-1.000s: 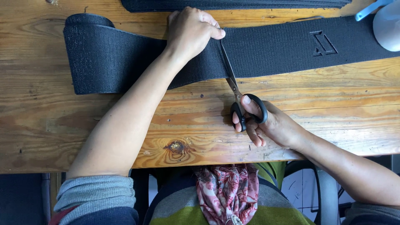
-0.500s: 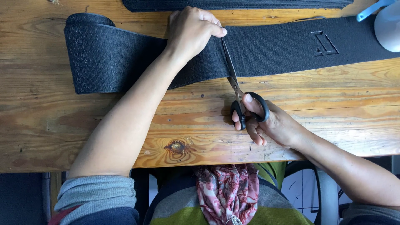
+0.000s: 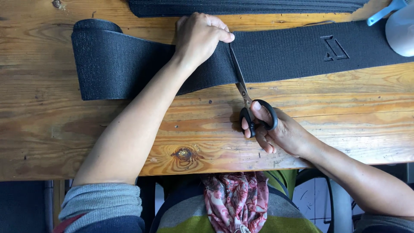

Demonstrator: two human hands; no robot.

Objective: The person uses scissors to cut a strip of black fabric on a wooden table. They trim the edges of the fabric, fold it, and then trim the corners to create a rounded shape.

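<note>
A wide black elastic band (image 3: pixel 129 64) lies across the wooden table (image 3: pixel 64 129), its left end folded over. My left hand (image 3: pixel 200 36) presses flat on the band near its middle, fingers at the cut line. My right hand (image 3: pixel 276 129) grips the black handles of a pair of scissors (image 3: pixel 243 92), thumb through the upper loop. The blades point up and away from me, lying across the band just right of my left hand. A raised geometric mark (image 3: pixel 334 47) shows on the band's right part.
Another dark strip (image 3: pixel 241 6) lies along the table's far edge. A pale round object with a light blue handle (image 3: pixel 399 21) sits at the top right. My patterned scarf (image 3: pixel 235 200) and striped top hang below the table's near edge.
The scissor blades have advanced slightly farther across the band toward its far edge. My left hand stays pressed on the band in the same spot.
</note>
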